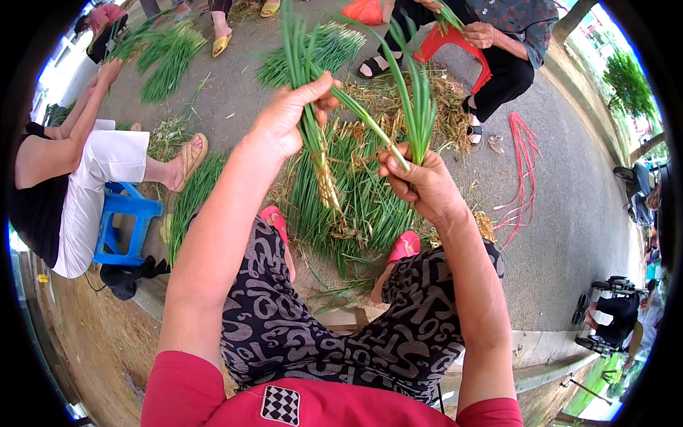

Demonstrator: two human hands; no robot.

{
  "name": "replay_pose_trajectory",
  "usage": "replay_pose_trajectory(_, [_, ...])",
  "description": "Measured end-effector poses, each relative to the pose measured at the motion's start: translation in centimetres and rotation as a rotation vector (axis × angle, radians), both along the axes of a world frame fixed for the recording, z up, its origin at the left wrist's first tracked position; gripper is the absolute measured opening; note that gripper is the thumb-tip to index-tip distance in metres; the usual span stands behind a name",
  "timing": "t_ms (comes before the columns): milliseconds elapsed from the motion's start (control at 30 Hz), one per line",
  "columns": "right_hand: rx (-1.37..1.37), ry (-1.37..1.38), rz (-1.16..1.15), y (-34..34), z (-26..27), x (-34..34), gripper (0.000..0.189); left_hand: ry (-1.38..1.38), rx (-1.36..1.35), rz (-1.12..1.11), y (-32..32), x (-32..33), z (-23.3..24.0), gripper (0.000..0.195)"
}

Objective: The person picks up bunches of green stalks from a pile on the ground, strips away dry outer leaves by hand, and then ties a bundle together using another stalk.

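Note:
My left hand (293, 112) grips a bunch of long green stalks (319, 155), likely garlic chives or scallions, with dry brownish root ends hanging down. In my right hand (421, 179) is a smaller bundle of green leaves (419, 112), pointing up and away from me. One pale-ended stalk (373, 125) stretches between both hands; its light end lies at my right thumb and fingers. Beneath my hands, on the pavement between my feet, spreads a large pile of the same green stalks (357, 208) mixed with dry, straw-like leaves.
Across from me a seated person (499, 48) holds stalks beside a red plastic stool (453, 45). Another person (69, 155) sits at left by a blue stool (125, 219). Trimmed green bundles (325, 50) lie ahead. Pink plastic strips (522, 165) are on the road at right.

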State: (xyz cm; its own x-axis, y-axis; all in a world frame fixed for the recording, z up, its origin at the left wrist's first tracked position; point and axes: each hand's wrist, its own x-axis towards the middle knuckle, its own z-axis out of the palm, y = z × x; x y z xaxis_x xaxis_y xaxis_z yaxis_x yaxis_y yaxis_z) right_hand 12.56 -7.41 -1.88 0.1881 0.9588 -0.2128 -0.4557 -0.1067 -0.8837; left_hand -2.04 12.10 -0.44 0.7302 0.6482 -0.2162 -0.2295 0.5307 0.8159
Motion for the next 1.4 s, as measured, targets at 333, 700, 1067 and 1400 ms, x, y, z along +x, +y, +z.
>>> replay_pose_trajectory(333, [-0.104,-0.155,-0.012,-3.2,-0.1,2.0,0.012,-0.011,-0.004,0.281,4.8,-3.3,-0.2,0.024])
replay_pose_trajectory(700, [-0.191,-0.535,0.473,-5.6,0.8,0.7,0.028,-0.012,-0.034,0.378,5.9,-4.3,-0.6,0.022])
replay_pose_trajectory(1067, [-0.201,-0.683,0.378,-5.1,0.2,0.9,0.023,-0.008,-0.057,0.379,5.2,-3.3,-0.4,0.017])
replay_pose_trajectory(1400, [-0.229,-0.34,0.544,-4.7,1.7,0.4,0.023,-0.005,-0.063,0.382,5.4,-3.5,-0.7,0.018])
